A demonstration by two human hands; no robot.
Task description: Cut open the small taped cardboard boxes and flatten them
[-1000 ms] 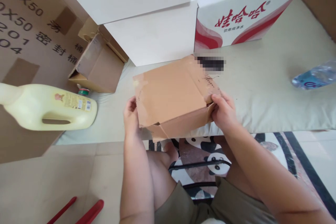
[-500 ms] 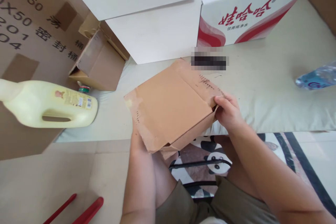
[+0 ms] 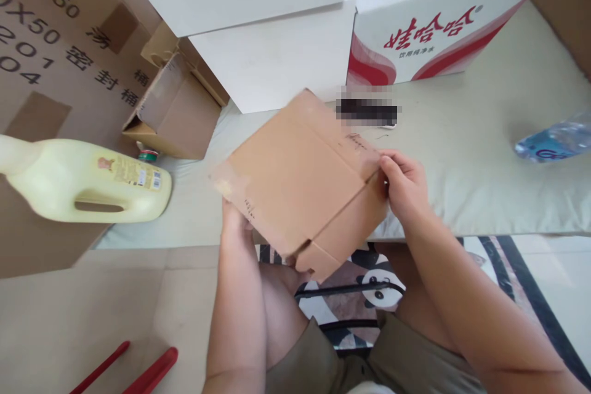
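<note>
Brown cardboard box (image 3: 290, 172), held tilted; right hand (image 3: 406, 188) pinching its right edge; left hand (image 3: 236, 218) at left edge, fingers hidden, grip indeterminable.

Matt cardboard box (image 3: 295, 175); smooth plastic jug (image 3: 87, 175); glossy bottle (image 3: 551, 140), probably plastic.

Box (image 3: 295, 178): ctr of frame, btwn L hand (image 3: 236, 217) and R hand (image 3: 407, 186). Jug (image 3: 85, 180): mid-L edge. Bottle (image 3: 554, 141): R edge, on bench (image 3: 457, 166). Carton (image 3: 429, 64): upper R, on bench.
</note>
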